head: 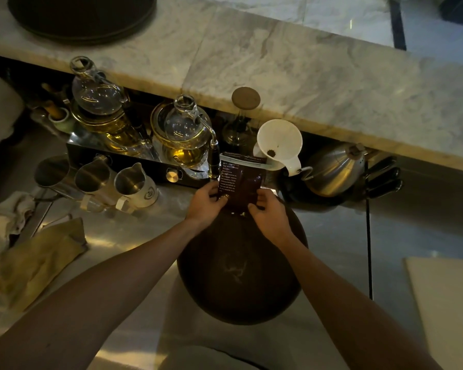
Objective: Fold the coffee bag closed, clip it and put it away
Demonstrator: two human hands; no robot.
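A dark brown coffee bag (239, 182) with white print stands upright at the far edge of a round dark tray (241, 268). Its top end (242, 158) shows a pale band and points away from me. My left hand (205, 202) grips the bag's lower left side. My right hand (269, 213) grips its lower right corner. Both sets of fingers wrap onto the bag's front. I see no clip.
Behind the bag stand a white ceramic dripper (280, 145), a steel kettle (334, 169), two glass siphon brewers (183, 129) and several steel pitchers (134, 185). Cloths (38, 257) lie at left. A marble counter ledge (305, 76) overhangs the back; a pale board (449, 303) lies at right.
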